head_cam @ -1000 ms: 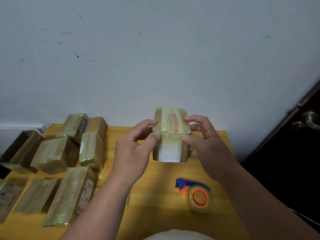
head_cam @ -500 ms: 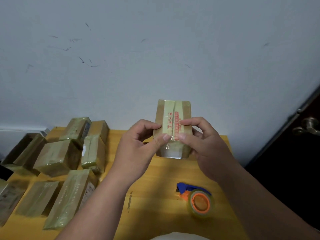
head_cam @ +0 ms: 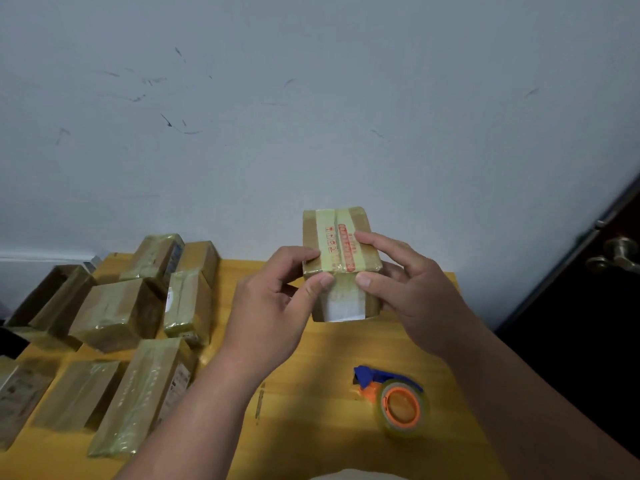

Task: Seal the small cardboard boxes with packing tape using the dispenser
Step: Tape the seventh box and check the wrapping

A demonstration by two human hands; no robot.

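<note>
Cardboard box (head_cam: 341, 252), small and brown, is held up above the far part of a yellow wooden table (head_cam: 311, 375), in front of a pale wall (head_cam: 311, 98). Yellowish packing tape (head_cam: 332, 244) runs lengthwise over its top and down the near face, and red printing shows along the top. A white label (head_cam: 343, 308) sits low on the near face. The left hand (head_cam: 273, 303) grips the box from the left, thumb pressed on the near top edge and fingers curled on the top. The right hand (head_cam: 412, 289) grips it from the right in the same way, thumb on the near edge and index finger across the red printing. Near the right forearm, a tape dispenser (head_cam: 393, 398) with a blue handle and orange hub lies on the table, well apart from the box. To the left, a group of taped boxes (head_cam: 131, 327) lies on the table; the farthest left one (head_cam: 52, 299) may be open, though it is hard to tell. At the right edge is a dark door with a metal handle (head_cam: 616, 258).
</note>
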